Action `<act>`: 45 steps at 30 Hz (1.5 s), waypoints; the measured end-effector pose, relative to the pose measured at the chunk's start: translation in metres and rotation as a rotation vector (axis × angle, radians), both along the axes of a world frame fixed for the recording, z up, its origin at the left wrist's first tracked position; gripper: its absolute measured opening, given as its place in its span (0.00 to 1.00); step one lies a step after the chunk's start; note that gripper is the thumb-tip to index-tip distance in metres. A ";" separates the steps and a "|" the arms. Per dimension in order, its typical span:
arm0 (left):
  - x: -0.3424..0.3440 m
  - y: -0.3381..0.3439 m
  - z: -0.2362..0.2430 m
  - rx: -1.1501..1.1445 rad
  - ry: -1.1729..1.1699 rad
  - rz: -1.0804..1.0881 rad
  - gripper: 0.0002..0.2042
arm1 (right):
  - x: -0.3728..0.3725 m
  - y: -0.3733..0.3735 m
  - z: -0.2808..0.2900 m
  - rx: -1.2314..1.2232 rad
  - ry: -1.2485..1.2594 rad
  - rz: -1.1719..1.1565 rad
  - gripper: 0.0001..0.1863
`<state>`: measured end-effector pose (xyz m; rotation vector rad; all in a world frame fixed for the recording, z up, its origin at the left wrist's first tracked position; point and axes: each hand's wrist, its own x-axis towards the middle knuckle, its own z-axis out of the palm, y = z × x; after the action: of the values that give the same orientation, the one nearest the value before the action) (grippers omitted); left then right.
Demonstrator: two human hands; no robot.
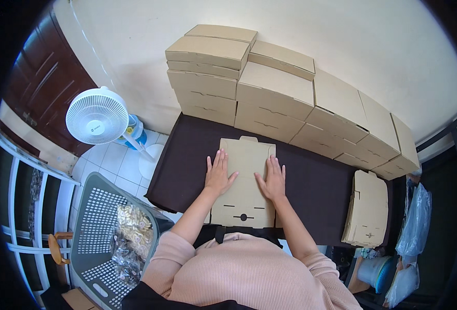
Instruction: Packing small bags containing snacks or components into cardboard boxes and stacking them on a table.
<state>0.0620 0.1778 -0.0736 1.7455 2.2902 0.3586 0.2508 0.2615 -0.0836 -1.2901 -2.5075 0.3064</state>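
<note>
A flat sheet of brown cardboard (245, 188), a box blank with slits and a round hole at its near end, lies lengthwise before me on the dark tabletop. My left hand (219, 173) rests along its left edge, fingers stretched and pointing away from me. On the opposite edge my right hand (273, 180) lies in the same way, fingers extended. Neither hand grips anything. A small tab sticks out at the blank's far end, and its near end reaches the table's front edge by my body.
Folded cardboard boxes (275, 88) stand stacked along the back of the dark table (311, 191). More flat blanks (367, 209) are piled at the right. To the left are a white fan (97, 116) and a grey-green basket (96, 222) holding bagged items. Plastic bags (414, 222) hang at far right.
</note>
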 end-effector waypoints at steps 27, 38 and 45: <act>-0.033 -0.049 0.004 0.532 -0.659 -0.145 0.22 | 0.045 -0.027 0.034 -0.009 0.656 -0.039 0.12; -0.061 -0.054 0.014 0.154 -0.252 -0.474 0.30 | 0.056 -0.018 0.026 0.126 0.242 0.234 0.26; -0.071 -0.046 0.016 0.065 -0.089 -0.585 0.33 | 0.063 0.006 0.037 0.008 -0.010 0.472 0.32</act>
<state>-0.0090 0.1316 -0.0573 2.2655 1.6186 0.3814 0.3139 0.2670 -0.0470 -0.6797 -2.7922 0.3901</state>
